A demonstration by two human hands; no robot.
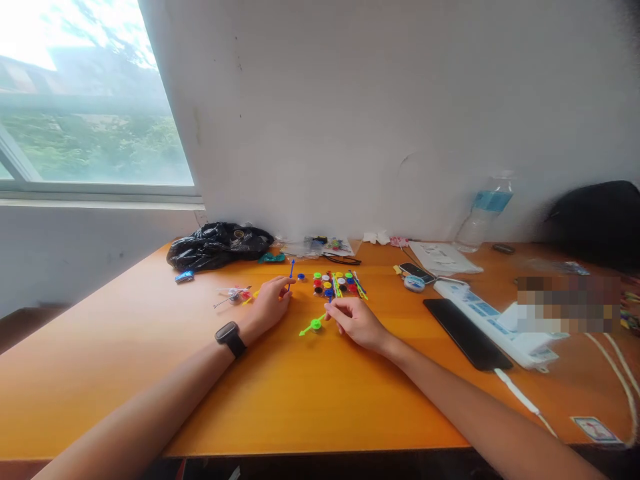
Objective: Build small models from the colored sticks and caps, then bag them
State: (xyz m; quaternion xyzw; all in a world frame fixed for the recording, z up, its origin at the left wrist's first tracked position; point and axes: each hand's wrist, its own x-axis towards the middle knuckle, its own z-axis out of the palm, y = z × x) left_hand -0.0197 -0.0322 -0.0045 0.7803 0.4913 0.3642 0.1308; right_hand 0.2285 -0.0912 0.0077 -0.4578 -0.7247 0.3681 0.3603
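My left hand [273, 301] rests on the orange table [150, 347] with its fingers pinched round a thin blue stick [291, 269] that points upward. My right hand [356, 321] lies to the right of it, fingers closed on one end of a green stick with a green disc [315, 325] on it. Just beyond both hands lies a cluster of small coloured discs and sticks [337, 284]. A few more small red and yellow pieces [237, 294] lie left of my left hand. A black watch [230, 337] is on my left wrist.
A black plastic bag [219, 244] lies at the back left by the wall. To the right are a dark phone [466, 340], a white power strip [493, 321], papers [443, 257], a water bottle [484, 212] and a black bag [600, 220].
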